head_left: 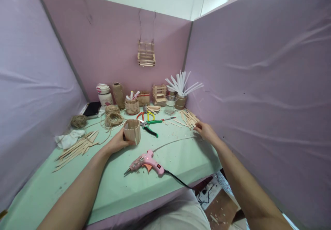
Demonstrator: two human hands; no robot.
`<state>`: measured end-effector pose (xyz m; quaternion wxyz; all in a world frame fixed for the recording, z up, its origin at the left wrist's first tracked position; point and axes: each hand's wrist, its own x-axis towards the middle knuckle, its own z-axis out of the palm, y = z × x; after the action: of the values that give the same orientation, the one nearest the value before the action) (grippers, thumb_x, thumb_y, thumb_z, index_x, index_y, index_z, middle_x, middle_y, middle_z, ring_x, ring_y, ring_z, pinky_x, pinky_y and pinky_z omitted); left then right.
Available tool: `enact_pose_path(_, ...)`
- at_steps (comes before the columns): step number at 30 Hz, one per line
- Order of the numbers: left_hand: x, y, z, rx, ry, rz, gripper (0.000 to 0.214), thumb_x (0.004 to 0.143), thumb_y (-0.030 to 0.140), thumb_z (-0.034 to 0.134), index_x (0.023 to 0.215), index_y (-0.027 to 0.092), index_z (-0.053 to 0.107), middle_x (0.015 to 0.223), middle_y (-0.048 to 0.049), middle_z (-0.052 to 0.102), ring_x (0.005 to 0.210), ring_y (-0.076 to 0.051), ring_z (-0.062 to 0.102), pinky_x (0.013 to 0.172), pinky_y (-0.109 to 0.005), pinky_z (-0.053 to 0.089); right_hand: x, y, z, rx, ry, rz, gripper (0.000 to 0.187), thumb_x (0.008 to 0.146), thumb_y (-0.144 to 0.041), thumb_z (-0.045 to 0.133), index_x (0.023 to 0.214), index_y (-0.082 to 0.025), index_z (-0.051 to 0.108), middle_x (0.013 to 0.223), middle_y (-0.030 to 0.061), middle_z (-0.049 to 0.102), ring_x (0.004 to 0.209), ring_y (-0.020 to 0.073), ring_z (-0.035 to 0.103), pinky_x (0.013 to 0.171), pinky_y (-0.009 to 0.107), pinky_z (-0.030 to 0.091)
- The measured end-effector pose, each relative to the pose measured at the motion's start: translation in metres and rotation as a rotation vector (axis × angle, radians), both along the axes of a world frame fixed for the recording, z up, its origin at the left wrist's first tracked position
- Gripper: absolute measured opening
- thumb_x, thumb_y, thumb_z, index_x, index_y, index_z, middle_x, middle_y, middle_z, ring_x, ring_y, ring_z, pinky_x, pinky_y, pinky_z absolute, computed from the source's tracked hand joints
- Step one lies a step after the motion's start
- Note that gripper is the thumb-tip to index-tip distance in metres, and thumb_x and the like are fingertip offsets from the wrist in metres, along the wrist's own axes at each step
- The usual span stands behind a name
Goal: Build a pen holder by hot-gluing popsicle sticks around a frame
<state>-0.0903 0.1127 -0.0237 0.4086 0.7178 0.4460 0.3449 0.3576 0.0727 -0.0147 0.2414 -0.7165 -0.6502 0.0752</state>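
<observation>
My left hand (pixel 117 142) is wrapped round a small cup built of wooden craft sticks (pixel 132 131), which stands upright on the green table (pixel 108 185). My right hand (pixel 205 131) reaches out to the right, its fingers resting at a loose pile of short wooden sticks (pixel 189 118) by the right wall; whether it pinches one is unclear. A pink glue gun (pixel 147 161) lies on the table in front of me, its black cord running off the near edge.
Long wooden sticks (pixel 77 149) and white cloth (pixel 67 138) lie at left. Twine balls (pixel 113 117), pliers and cutters (pixel 148 121), a plastic cup (pixel 170 104), stick holders and a pot of white glue sticks (pixel 181 89) line the back. Purple partitions enclose the table.
</observation>
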Motion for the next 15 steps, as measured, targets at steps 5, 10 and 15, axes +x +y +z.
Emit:
enact_pose_path(5, 0.001, -0.001, 0.003, 0.002, 0.013, 0.033, 0.079, 0.047, 0.039, 0.083, 0.116, 0.014, 0.053, 0.11, -0.0114, 0.064, 0.106, -0.032, 0.058, 0.092, -0.045, 0.045, -0.003, 0.011, -0.002, -0.021, -0.091, 0.003, 0.017, 0.083, -0.023, 0.059, 0.097, -0.017, 0.066, 0.094, 0.0094, 0.072, 0.087, 0.022, 0.065, 0.072, 0.028, 0.042)
enact_pose_path(10, 0.002, -0.005, 0.007, -0.051, -0.006, 0.024, 0.078, 0.047, 0.039, 0.083, 0.115, 0.015, 0.054, 0.112, -0.011, 0.064, 0.106, -0.032, 0.058, 0.091, -0.045, 0.047, -0.005, 0.028, -0.001, -0.039, -0.168, -0.014, 0.017, 0.083, -0.019, 0.057, 0.095, -0.018, 0.068, 0.095, 0.0107, 0.071, 0.087, 0.0216, 0.064, 0.07, 0.027, 0.041)
enact_pose_path(15, 0.0, -0.003, 0.003, -0.073, 0.015, 0.022, 0.064, 0.05, 0.038, 0.082, 0.105, 0.015, 0.059, 0.104, -0.0098, 0.067, 0.099, -0.031, 0.06, 0.086, -0.044, 0.048, -0.004, 0.047, 0.003, -0.068, -0.22, -0.05, 0.021, 0.083, -0.018, 0.055, 0.097, -0.017, 0.07, 0.098, 0.0133, 0.071, 0.089, 0.0222, 0.064, 0.068, 0.026, 0.04)
